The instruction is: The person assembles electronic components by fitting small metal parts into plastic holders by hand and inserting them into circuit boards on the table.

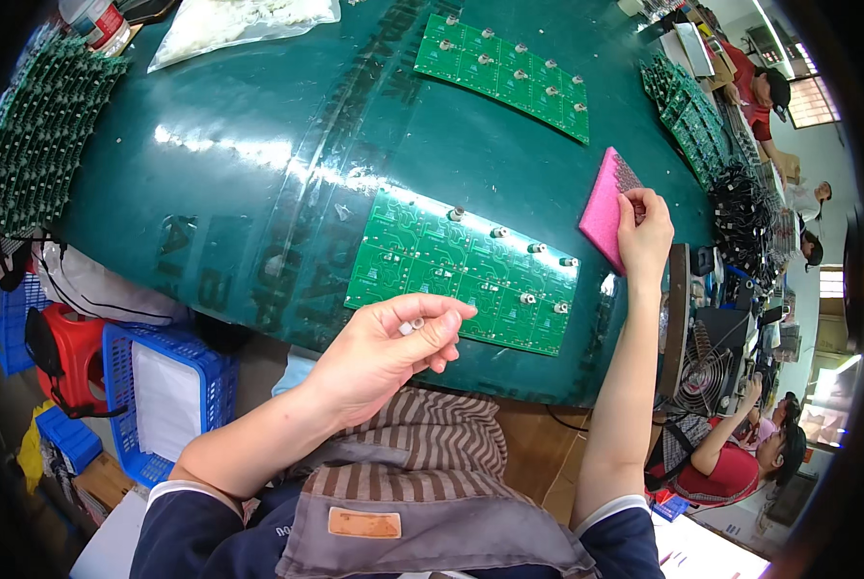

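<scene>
When viewed from above, find near green circuit board (466,273) lengthwise left-to-right, ahead of closer left hand (382,353) cupping small white parts (411,327) behind near-touching thumb and forefinger, but cannot confirm pinch by right hand (648,234) at pink foam block (603,210).

We look down from the wearer's head through the left of two fisheye cameras, facing across the counter (229,193); the left hand (388,349) and right hand (647,236) are near, the room (806,299) curving along the right rim.
</scene>
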Demonstrator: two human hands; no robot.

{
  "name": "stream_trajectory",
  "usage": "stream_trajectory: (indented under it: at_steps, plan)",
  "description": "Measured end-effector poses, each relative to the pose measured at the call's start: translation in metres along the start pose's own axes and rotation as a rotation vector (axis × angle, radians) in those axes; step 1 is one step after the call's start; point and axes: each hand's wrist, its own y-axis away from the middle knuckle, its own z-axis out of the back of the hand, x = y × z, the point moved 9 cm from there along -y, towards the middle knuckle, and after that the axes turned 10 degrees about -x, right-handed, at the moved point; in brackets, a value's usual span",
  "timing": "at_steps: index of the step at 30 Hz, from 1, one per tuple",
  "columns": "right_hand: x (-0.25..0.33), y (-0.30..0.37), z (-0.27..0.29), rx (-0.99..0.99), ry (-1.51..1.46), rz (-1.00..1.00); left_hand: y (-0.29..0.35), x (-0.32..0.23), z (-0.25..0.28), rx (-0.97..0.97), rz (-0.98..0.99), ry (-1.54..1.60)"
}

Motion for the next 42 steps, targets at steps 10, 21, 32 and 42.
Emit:
stream_trajectory:
  at_steps: [10, 21, 32, 42]
  plan:
    - [0.103, 0.056, 0.011, 0.181, -0.863, -0.384, -0.005, -0.006, 0.004, -0.085, -0.043, 0.082]
    - [0.177, 0.111, 0.018, 0.484, -1.286, -0.486, -0.004, -0.01, 0.003, -0.028, -0.099, 0.155]
    - [0.183, 0.105, 0.019, 0.499, -1.067, -0.316, -0.001, -0.012, 0.009, -0.069, -0.109, 0.182]
    - [0.198, 0.092, 0.006, 0.531, -1.075, -0.187, 0.001, -0.018, 0.019, -0.136, -0.155, 0.148]
